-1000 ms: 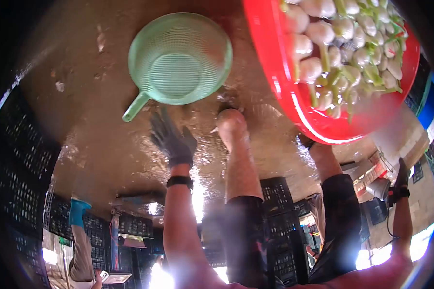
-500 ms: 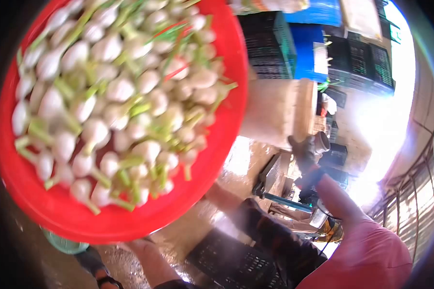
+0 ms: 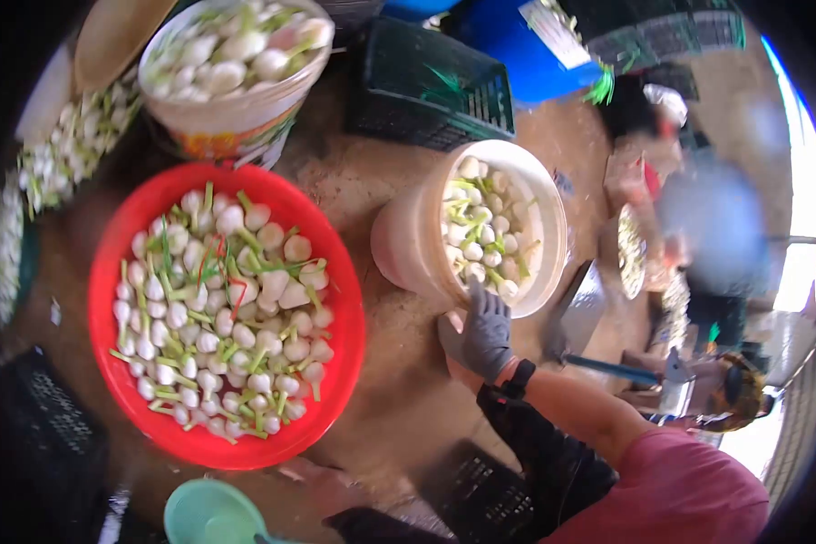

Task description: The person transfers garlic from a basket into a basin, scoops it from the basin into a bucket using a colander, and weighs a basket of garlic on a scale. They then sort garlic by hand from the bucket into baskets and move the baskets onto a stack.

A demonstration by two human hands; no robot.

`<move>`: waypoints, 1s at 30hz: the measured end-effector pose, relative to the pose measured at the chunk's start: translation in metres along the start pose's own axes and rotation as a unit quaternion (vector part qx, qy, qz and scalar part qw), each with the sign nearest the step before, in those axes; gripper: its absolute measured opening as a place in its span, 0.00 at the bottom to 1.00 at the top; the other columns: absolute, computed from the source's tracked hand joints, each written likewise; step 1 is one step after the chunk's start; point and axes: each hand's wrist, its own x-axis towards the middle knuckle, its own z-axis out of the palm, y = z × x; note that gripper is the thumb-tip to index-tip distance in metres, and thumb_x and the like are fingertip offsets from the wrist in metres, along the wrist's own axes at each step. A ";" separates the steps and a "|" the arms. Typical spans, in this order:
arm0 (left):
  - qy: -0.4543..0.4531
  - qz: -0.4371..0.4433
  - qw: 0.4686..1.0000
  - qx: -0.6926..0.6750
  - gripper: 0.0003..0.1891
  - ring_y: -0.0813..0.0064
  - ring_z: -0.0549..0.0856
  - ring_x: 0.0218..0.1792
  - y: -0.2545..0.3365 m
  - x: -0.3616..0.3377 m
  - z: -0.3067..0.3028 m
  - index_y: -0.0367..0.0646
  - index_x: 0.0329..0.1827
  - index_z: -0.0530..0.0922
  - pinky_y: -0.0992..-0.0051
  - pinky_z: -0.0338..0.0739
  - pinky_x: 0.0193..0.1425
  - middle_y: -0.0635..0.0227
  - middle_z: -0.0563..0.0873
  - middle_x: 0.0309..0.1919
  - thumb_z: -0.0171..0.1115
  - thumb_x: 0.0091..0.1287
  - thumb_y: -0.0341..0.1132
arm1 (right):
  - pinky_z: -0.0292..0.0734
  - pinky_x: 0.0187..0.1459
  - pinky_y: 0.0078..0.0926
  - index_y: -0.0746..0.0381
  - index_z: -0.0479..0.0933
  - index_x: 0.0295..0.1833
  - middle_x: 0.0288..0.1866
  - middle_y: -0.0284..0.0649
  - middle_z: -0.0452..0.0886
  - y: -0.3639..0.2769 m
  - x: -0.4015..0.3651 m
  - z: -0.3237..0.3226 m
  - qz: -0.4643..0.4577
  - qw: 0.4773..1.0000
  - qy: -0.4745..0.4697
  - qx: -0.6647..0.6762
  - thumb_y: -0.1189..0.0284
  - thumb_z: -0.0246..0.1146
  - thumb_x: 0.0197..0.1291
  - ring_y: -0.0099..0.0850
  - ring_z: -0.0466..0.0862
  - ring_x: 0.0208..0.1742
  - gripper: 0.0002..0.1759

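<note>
My right hand [image 3: 485, 340], in a grey glove with a black band at the wrist, is at the near rim of a white bucket [image 3: 399, 236]. Its fingers are stretched out towards the rim, with nothing visible held. Inside the bucket lie white bulbs [image 3: 485, 227] with short green stems. Left of it a wide red basin [image 3: 354, 363] holds many similar bulbs [image 3: 231, 317], with a few red and green strands among them. My left hand is not in view.
Another bulb-filled bucket [image 3: 218, 150] stands behind the basin, beside a dark green crate [image 3: 399, 100] and a blue barrel [image 3: 508, 54]. A mint-green bowl [image 3: 208, 512], black crates [image 3: 480, 490] and a metal blade-like tool [image 3: 580, 308] are around my legs. Blurred objects are at right.
The view has shifted and widened; the red basin appears smaller and lower. The white bucket's bulbs now show. My right hand has moved leftward to the rim. My left hand has left the view.
</note>
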 end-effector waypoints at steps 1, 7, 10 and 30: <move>-0.014 -0.005 1.000 -0.011 0.22 0.65 0.78 0.43 0.011 -0.031 0.025 0.38 0.54 0.72 0.63 0.75 0.50 0.61 0.79 0.43 0.63 0.66 0.45 | 0.63 0.61 0.45 0.68 0.55 0.72 0.54 0.47 0.74 0.007 0.001 -0.002 -0.002 0.999 -0.044 0.032 0.57 0.67 0.50 0.48 0.72 0.57 0.48; -0.153 -0.107 0.978 -0.090 0.21 0.68 0.79 0.40 0.025 -0.195 0.203 0.38 0.52 0.73 0.65 0.76 0.47 0.63 0.79 0.41 0.60 0.69 0.47 | 0.60 0.67 0.49 0.66 0.59 0.72 0.64 0.52 0.70 0.069 0.030 -0.076 -0.099 0.924 -0.226 0.293 0.49 0.63 0.57 0.51 0.68 0.67 0.45; -0.206 -0.298 0.909 -0.206 0.17 0.71 0.79 0.37 -0.013 -0.231 0.288 0.42 0.47 0.75 0.69 0.77 0.44 0.64 0.80 0.36 0.53 0.73 0.48 | 0.58 0.66 0.42 0.63 0.66 0.67 0.62 0.49 0.70 0.127 0.052 -0.144 -0.065 0.789 -0.373 0.484 0.47 0.58 0.63 0.42 0.67 0.65 0.36; -0.361 0.316 0.670 0.566 0.07 0.63 0.83 0.34 -0.175 -0.106 0.351 0.46 0.37 0.79 0.63 0.77 0.38 0.64 0.85 0.34 0.53 0.66 0.36 | 0.78 0.38 0.48 0.66 0.81 0.41 0.32 0.52 0.85 0.175 0.111 -0.164 0.131 0.906 -0.368 0.162 0.50 0.49 0.67 0.50 0.85 0.33 0.28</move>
